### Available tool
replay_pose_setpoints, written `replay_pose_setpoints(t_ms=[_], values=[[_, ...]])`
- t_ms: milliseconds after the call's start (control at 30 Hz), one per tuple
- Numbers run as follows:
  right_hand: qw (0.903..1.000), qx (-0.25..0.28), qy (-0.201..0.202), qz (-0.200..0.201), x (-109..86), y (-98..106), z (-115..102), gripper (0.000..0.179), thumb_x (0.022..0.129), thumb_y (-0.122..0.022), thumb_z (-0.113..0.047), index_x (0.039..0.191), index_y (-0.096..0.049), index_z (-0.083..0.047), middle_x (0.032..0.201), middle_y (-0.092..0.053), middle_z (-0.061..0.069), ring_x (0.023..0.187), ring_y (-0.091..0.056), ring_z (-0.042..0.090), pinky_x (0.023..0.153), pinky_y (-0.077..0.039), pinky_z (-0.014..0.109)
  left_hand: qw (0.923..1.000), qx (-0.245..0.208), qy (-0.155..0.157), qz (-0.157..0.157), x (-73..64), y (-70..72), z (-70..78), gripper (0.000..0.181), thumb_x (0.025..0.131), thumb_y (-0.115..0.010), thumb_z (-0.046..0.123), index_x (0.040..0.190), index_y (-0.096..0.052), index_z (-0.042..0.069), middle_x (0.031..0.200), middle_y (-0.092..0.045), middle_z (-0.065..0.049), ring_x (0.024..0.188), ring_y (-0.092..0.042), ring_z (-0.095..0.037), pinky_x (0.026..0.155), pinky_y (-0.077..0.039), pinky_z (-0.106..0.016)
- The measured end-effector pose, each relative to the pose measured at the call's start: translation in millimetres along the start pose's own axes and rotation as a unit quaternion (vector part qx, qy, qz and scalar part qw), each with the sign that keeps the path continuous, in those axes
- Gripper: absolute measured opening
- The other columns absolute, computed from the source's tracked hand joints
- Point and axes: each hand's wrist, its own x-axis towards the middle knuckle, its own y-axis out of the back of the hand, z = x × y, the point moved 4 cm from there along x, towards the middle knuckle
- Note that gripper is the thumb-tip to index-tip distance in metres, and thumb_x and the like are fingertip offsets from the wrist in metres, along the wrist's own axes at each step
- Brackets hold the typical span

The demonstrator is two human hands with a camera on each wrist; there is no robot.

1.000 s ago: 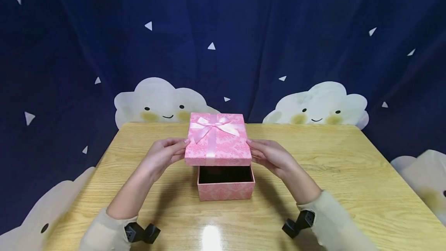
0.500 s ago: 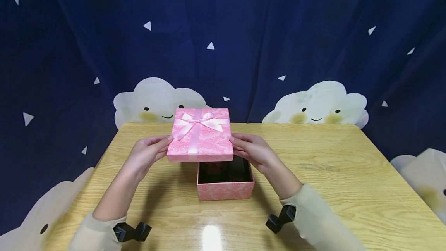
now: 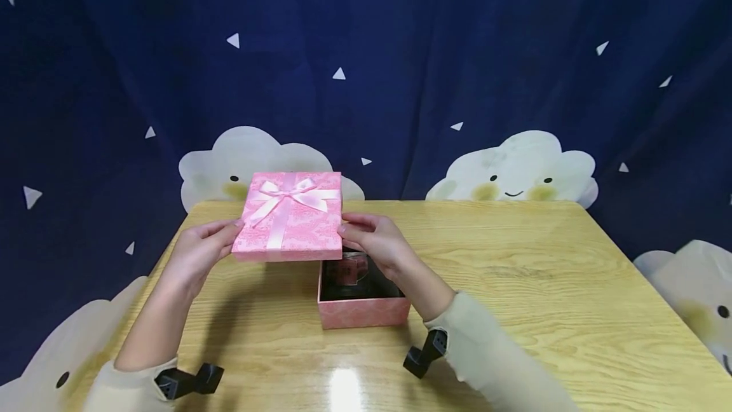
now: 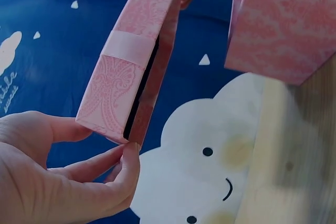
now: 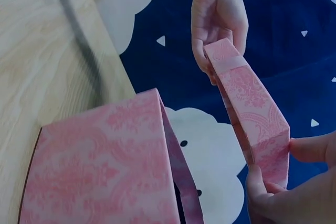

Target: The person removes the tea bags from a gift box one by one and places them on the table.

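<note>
A pink patterned gift box lid [image 3: 303, 227] with a pale ribbon bow [image 3: 288, 192] is held up level between my two hands. My left hand [image 3: 197, 250] pinches its left edge, thumb on top and fingers beneath, as the left wrist view also shows. On the opposite edge, my right hand [image 3: 374, 240] grips it the same way. The matching box base [image 3: 366, 313] stands on the table below and to the right, open at the top. Inside its dark interior shows a small clear, reddish item [image 3: 349, 270], partly covered by the lid.
The wooden table [image 3: 515, 272] reaches back to a dark blue curtain [image 3: 372, 49] printed with white clouds and triangles. A small black camera is strapped at each wrist, over cream sleeves [image 3: 492, 348].
Both hands have carried the lid leftward and slightly up, from over the base to its left. More of the base's inside now shows, with the item in it.
</note>
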Motion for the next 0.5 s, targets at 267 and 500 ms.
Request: replay_pose_setpoints(t_ms=[267, 500], values=[[0.9995, -0.025, 0.008, 0.019, 3.0, -22, 2, 0.041, 0.091, -0.062, -0.005, 0.13, -0.055, 0.003, 0.124, -0.062, 0.021, 0.103, -0.065, 0.017, 0.1, -0.055, 0.037, 0.9991, 0.016, -0.03, 0.025, 0.0, 20.9, -3.6, 0.068, 0.095, -0.057, 0.038, 0.138, -0.042, -0.012, 0.087, -0.056, 0.023, 0.079, -0.059, 0.013, 0.072, -0.053, -0.003], [0.9988, -0.032, -0.002, 0.038, 9.8, -36, 10, 0.04, 0.09, -0.065, -0.007, 0.129, -0.058, -0.001, 0.122, -0.064, 0.016, 0.105, -0.066, 0.018, 0.096, -0.058, 0.032, 0.9974, 0.048, -0.026, 0.046, 0.7, 32.2, -9.5, 0.065, 0.095, -0.056, 0.038, 0.137, -0.044, -0.01, 0.091, -0.056, 0.021, 0.078, -0.058, 0.015, 0.07, -0.053, -0.002]])
